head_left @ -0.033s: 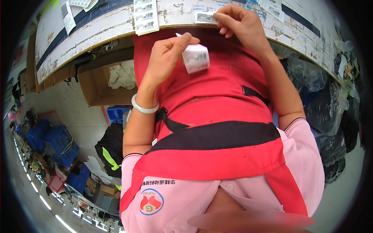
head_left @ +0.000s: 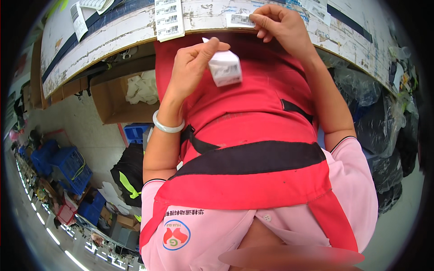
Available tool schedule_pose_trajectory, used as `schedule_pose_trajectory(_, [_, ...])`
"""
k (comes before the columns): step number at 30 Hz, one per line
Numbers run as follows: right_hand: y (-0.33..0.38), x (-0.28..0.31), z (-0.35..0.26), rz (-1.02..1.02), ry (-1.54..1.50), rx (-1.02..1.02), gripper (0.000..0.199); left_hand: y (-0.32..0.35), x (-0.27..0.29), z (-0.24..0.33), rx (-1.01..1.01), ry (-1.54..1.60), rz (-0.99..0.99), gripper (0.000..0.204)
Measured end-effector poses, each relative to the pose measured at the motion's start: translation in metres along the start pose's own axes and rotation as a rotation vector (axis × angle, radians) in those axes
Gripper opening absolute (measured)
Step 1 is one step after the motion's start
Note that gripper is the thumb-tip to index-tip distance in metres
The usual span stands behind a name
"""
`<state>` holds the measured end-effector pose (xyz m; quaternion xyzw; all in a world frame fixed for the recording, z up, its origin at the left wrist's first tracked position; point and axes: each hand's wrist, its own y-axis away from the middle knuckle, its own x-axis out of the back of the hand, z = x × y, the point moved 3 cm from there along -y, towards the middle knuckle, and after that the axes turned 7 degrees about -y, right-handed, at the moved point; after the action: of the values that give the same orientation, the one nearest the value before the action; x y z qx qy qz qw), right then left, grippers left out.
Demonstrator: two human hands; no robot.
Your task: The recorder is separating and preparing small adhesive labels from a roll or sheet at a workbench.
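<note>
A worn white worktable (head_left: 113,43) curves across the top of the view, its surface scuffed and scratched, with a dark blue stripe (head_left: 90,29) running along it on the left and another (head_left: 348,22) on the right. A sheet of barcode labels (head_left: 169,19) hangs over the front edge near the middle, and a single small label (head_left: 240,20) lies flat just to its right. More white label sheets (head_left: 79,20) sit at the far left of the tabletop, beside a further sheet (head_left: 97,4) at the top rim. Paper scraps and torn label remnants cling to the right-hand stretch (head_left: 343,38).
</note>
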<state>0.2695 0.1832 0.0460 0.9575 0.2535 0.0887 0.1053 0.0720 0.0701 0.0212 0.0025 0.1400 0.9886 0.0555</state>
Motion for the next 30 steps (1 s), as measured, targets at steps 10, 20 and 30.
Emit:
schedule_pose_trajectory(10, [-0.013,0.008,-0.003,-0.022,-0.031,-0.186,0.014,-0.001,0.004,-0.006,-0.024,-0.006,0.097,0.044])
schedule_pose_trajectory(20, [-0.018,0.008,0.0,-0.035,-0.03,-0.183,0.012,-0.002,0.002,-0.008,-0.035,-0.017,0.084,0.044])
schedule_pose_trajectory(30, [-0.02,0.006,-0.002,-0.021,0.031,-0.205,0.016,-0.001,0.001,-0.011,-0.032,-0.028,0.088,0.043])
